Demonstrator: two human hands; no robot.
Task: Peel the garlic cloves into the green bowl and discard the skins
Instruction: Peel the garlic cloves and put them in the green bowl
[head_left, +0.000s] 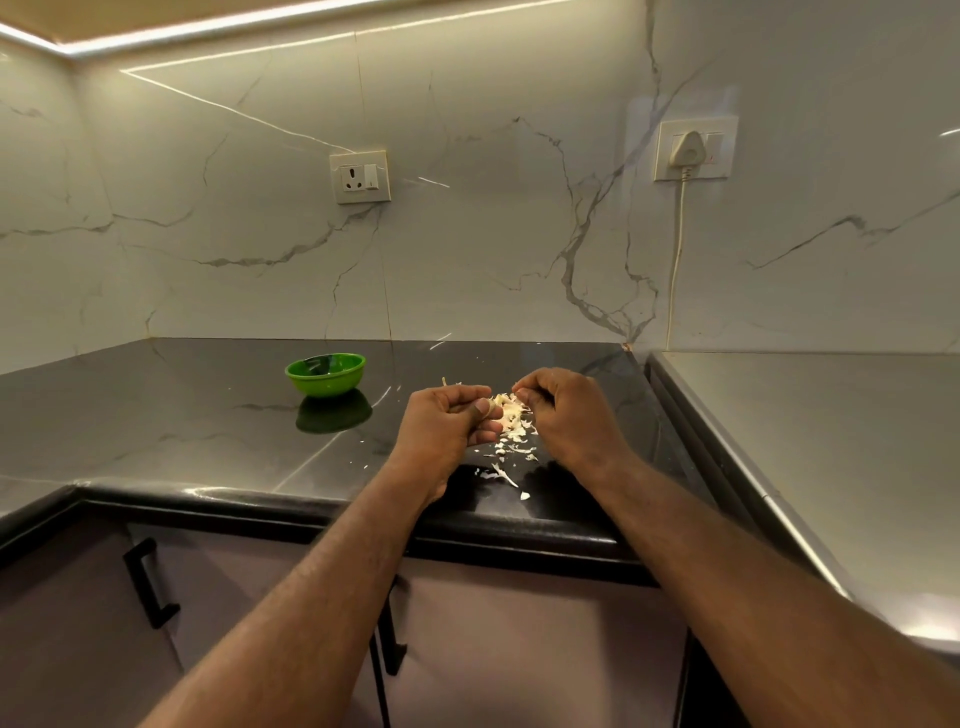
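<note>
White, grey-veined marble wall (493, 234) rose behind a glossy black stone worktop (182, 415), which met a pale grey steel surface (831, 441) on the right. Mauve cabinet doors (249, 597) with black bar handles (150, 582) lay below the worktop's front edge.

Both bare forearms reached over that edge. The left hand (447, 421) was held palm-up, its fingers curled and its thumb pinching a small pale garlic clove (491, 407) against them. The right hand (566, 410) faced it, just beside, with fingers curled and tips drawn together next to the clove; whether they nipped a piece of skin could not be told.

The round green plastic bowl (325, 373) stood on the worktop to the left of the hands and farther back, well apart from them, with nothing between; its contents were unclear.

A white wall socket (360, 176) sat above the bowl, and a white plug (687, 148) with a hanging cord (675, 260) to the right.

A loose scatter of papery white garlic skins (511, 431) lay on the worktop beneath and between the hands, trailing toward the front edge.
</note>
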